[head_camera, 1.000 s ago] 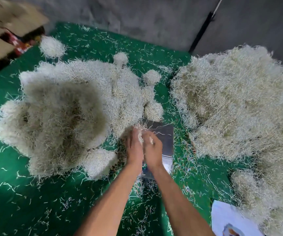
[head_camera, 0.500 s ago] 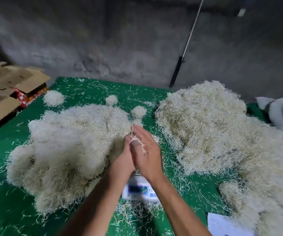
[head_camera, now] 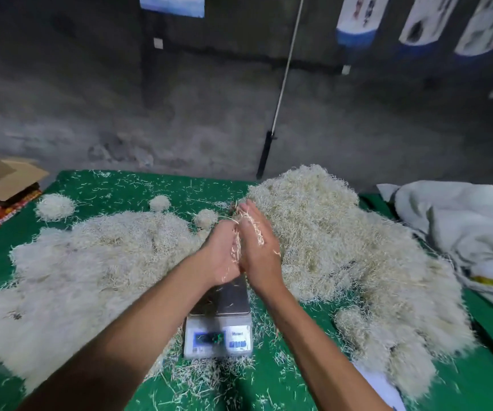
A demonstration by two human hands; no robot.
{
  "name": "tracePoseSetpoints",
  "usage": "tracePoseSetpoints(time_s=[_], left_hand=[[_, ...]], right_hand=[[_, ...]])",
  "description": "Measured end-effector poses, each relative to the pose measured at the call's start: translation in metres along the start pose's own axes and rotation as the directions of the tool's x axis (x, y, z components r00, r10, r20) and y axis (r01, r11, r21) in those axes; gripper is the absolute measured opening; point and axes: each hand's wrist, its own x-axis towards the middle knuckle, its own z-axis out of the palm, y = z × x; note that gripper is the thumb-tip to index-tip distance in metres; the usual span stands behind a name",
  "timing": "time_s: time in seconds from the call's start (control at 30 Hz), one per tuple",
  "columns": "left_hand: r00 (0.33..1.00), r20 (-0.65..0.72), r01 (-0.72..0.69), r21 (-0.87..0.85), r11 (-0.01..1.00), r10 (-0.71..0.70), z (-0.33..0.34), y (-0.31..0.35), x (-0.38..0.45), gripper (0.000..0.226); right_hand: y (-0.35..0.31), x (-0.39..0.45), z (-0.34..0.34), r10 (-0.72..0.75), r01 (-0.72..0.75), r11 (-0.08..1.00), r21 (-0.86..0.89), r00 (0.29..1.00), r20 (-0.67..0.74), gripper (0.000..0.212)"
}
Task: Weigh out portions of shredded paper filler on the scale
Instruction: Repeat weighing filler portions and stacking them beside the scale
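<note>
Left hand (head_camera: 220, 252), right hand (head_camera: 258, 250) pressed together, strands (head_camera: 252, 225) between, above scale (head_camera: 220, 321)

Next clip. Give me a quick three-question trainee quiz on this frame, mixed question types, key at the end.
1. True or false: a full portion of shredded paper lies on the scale platform.
2. Where are the left hand and right hand? A) flat on the green cloth B) palms pressed together above the scale C) one on each big heap
3. Fill in: the white sack lies at the table's ___ edge, by the person's own sides.

Key: 1 false, only a few stray strands lie on it; 2 B, with a few strands between them; 3 right.
</note>
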Motion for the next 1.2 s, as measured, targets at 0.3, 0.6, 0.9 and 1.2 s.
tracePoseSetpoints(time_s=[0.3, 0.6, 0.9, 1.2], left_hand=[[0.996, -0.001, 0.094, -0.086, 0.992, -0.094, -0.004, -0.035, -0.014, 0.079], [0.981, -0.157, 0.027, -0.463, 0.886, -0.112, -0.047, -0.058, -0.009, 0.071], [0.819, -0.504, 0.072, -0.385, 0.920, -0.275, -0.174, -0.044, 0.013, 0.059], [0.912, -0.409, -0.237, -0.548, 0.802, -0.010, -0.213, 0.040, 0.021, 0.093]], right_hand=[[-0.009, -0.010, 0.006, -0.124, 0.124, 0.992, -0.009, 0.992, -0.034, 0.030], [0.019, -0.021, 0.068, 0.172, -0.149, 0.956, -0.251, 0.982, 0.073, 0.067], [0.068, -0.069, 0.106, 0.240, 0.029, 0.942, -0.334, 0.638, 0.732, 0.073], [0.053, 0.042, 0.173, 0.243, -0.204, 0.969, -0.142, 0.892, 0.381, 0.057]])
